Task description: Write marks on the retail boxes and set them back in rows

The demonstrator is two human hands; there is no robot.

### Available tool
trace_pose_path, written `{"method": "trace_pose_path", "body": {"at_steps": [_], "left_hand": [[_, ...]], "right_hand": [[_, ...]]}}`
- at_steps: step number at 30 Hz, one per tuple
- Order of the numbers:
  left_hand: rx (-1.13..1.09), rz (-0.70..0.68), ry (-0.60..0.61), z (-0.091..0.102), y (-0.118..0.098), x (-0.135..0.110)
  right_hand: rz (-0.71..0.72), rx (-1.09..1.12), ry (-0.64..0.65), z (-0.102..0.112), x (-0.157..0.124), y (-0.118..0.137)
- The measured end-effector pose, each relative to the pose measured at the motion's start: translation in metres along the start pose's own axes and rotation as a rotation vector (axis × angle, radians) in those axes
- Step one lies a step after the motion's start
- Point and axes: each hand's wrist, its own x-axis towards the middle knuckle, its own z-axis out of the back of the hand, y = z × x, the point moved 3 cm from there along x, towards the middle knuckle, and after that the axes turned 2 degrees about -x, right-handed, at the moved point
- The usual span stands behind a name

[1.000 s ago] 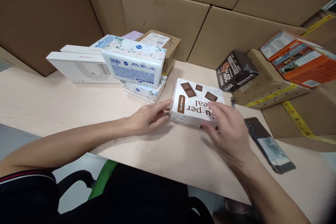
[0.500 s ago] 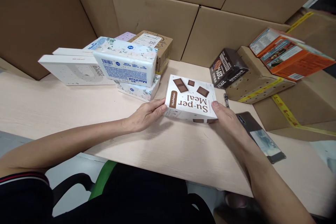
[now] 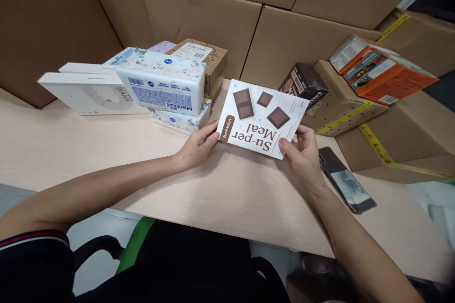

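Observation:
A white "Su-per Meal" box [image 3: 261,118] with brown chocolate squares printed on it is tilted up off the table, its printed face toward me. My left hand [image 3: 197,146] grips its left edge, thumb on the front. My right hand [image 3: 301,151] pinches its lower right corner. Both hands are closed on the box above the pale wooden table [image 3: 231,199].
Left of the box lie tissue packs [image 3: 161,86], a white power bank box [image 3: 85,94] and a small brown carton [image 3: 204,57]. To the right are a dark snack box [image 3: 302,86], a taped carton [image 3: 341,104], orange boxes [image 3: 380,73] and a phone [image 3: 346,184]. Cardboard cartons wall the back.
The box lay flat on the table with my hands at its sides. Both hands have now gripped it and tipped its far edge up, so the printed face turns toward me.

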Motion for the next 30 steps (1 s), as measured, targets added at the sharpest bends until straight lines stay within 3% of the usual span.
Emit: {"method": "trace_pose_path", "body": {"at_steps": [10, 17, 22, 27, 30], "left_hand": [[-0.026, 0.058, -0.002, 0.003, 0.003, -0.001], [-0.047, 0.067, 0.037, 0.001, 0.003, -0.001], [-0.109, 0.088, 0.108, -0.002, 0.002, 0.0], [-0.126, 0.247, 0.043, -0.003, 0.002, 0.001], [-0.222, 0.265, 0.007, -0.007, 0.001, 0.003]], "right_hand": [[0.017, 0.042, -0.006, 0.0, -0.001, 0.006], [-0.109, -0.019, -0.091, 0.018, 0.009, 0.004], [-0.203, -0.014, -0.011, 0.035, 0.019, 0.01], [-0.307, -0.042, 0.007, 0.043, 0.022, 0.014], [-0.37, -0.079, 0.001, 0.042, 0.021, 0.015]]}}
